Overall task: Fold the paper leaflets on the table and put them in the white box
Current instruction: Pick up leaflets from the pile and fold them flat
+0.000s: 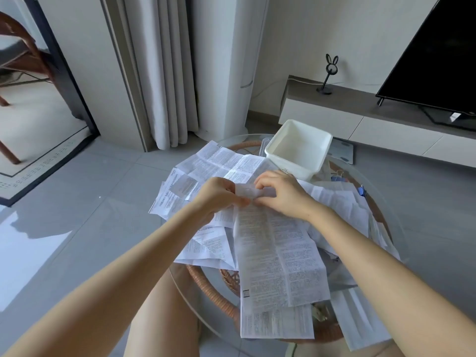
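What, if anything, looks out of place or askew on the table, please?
The leaflets lie in a loose, overlapping heap, and some seem to overhang the table's near edge. Nothing looks spilled.

A dark television (432, 52) stands on a low cabinet (334, 117) beside a black rabbit-eared stand (328, 76). Grey curtains (159, 73) hang next to a white tower unit (226, 60). A wooden chair (23, 47) sits far left.

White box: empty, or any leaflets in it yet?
Empty. The white box shows only bare white inside; the leaflets lie outside it.
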A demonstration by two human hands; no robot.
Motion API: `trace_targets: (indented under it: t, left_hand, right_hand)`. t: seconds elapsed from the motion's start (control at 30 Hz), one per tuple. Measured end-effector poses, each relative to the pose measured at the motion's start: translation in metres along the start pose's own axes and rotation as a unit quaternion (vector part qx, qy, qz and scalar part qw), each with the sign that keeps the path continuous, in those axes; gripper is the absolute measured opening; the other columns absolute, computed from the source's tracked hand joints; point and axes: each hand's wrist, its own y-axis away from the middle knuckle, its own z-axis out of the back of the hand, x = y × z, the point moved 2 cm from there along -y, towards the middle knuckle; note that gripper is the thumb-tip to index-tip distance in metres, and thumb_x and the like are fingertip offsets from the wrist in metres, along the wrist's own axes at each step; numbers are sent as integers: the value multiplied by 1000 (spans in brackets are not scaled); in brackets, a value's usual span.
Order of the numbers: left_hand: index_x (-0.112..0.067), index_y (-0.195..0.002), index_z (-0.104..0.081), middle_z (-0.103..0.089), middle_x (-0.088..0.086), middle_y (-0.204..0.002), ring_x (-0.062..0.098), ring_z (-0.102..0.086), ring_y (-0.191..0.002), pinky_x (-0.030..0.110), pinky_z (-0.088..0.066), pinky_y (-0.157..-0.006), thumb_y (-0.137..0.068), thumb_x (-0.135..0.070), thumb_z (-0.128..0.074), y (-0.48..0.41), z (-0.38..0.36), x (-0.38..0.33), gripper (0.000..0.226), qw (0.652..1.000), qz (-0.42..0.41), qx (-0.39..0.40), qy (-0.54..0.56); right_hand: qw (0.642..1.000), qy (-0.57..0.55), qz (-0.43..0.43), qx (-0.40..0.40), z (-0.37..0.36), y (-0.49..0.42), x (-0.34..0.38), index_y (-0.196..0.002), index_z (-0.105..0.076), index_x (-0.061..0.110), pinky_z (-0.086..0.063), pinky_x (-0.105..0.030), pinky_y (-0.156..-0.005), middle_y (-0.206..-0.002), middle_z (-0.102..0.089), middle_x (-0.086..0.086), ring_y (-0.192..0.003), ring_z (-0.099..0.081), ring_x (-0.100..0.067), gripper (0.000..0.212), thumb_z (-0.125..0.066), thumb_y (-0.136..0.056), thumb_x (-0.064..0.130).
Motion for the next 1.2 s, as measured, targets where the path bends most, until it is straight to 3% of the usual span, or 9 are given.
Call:
trace_targets:
  t: [0.17,0.37,0.43,0.53,0.7,0.83,0.97,1.1,1.2]
  left_hand:
    - [-8,-76,-64,-66,-2,-68,10,-62,-65,19,-50,-59,-84,-16,-71,11,3,-3,13,989,6,55,136]
    - [2,-94,-67,-70,13,-83,16,-68,-68,25,-58,-63,-93,-14,-61,20,0,-9,17,986,-15,-11,168]
    - [2,-95,-68,-70,13,-82,16,-68,-66,23,-56,-59,-93,-14,-61,25,-3,-17,17,987,-49,-18,151]
    - [-1,-88,-67,-69,9,-77,14,-67,-64,21,-55,-58,-94,-13,-59,32,-8,-29,16,988,-88,-8,127]
    - [4,-96,-66,-69,13,-82,19,-67,-73,23,-55,-61,-100,-18,-47,43,-12,-42,30,986,-116,33,119]
    - [6,-99,-65,-69,15,-87,21,-65,-76,27,-55,-68,-101,-29,-43,51,-13,-48,41,980,-129,62,137]
    - [-13,-76,-68,-69,-2,-70,13,-60,-67,29,-48,-66,-84,-18,-72,54,-13,-52,9,982,-188,-5,22]
    - [-21,-72,-66,-67,-11,-64,3,-58,-60,17,-43,-58,-82,-15,-74,58,-14,-56,14,977,-213,-26,-14]
    - [-19,-75,-67,-71,-13,-69,1,-65,-68,15,-51,-67,-82,-9,-72,63,-13,-62,13,974,-226,-2,20]
  right_hand:
    - [997,-36,5,-61,21,8,8,-78,-69,14,-35,-35,-93,-102,-63,4,-100,-48,-15,13,-77,-77,24]
    - [963,95,108,-227,46,42,33,-74,-71,14,-37,-32,-73,-87,-61,-1,-84,-49,-18,13,-73,-69,26]
    - [978,28,103,-181,50,52,39,-87,-74,14,-43,-32,-68,-80,-61,2,-78,-51,-15,12,-71,-75,12]
    - [996,-40,22,-81,53,56,40,-115,-68,26,-39,-22,-68,-77,-57,5,-74,-48,-9,41,-65,-82,3]
    - [997,-5,-23,-71,62,50,37,-107,-69,17,-38,-32,-77,-87,-66,-1,-82,-49,-17,23,-59,-88,10]
    - [995,50,-10,-83,67,49,41,-105,-68,18,-37,-39,-87,-76,-53,15,-81,-44,-15,23,-56,-88,9]
    - [992,81,-7,-98,73,51,45,-108,-65,19,-33,-36,-86,-78,-51,17,-87,-48,-20,25,-58,-86,10]
    - [983,134,-2,-127,80,52,40,-122,-58,23,-26,-31,-85,-109,-57,4,-104,-48,-20,43,-69,-81,28]
    - [995,27,-42,-84,92,55,35,-101,-69,23,-34,-29,-91,-104,-64,5,-103,-54,-17,23,-73,-80,31]
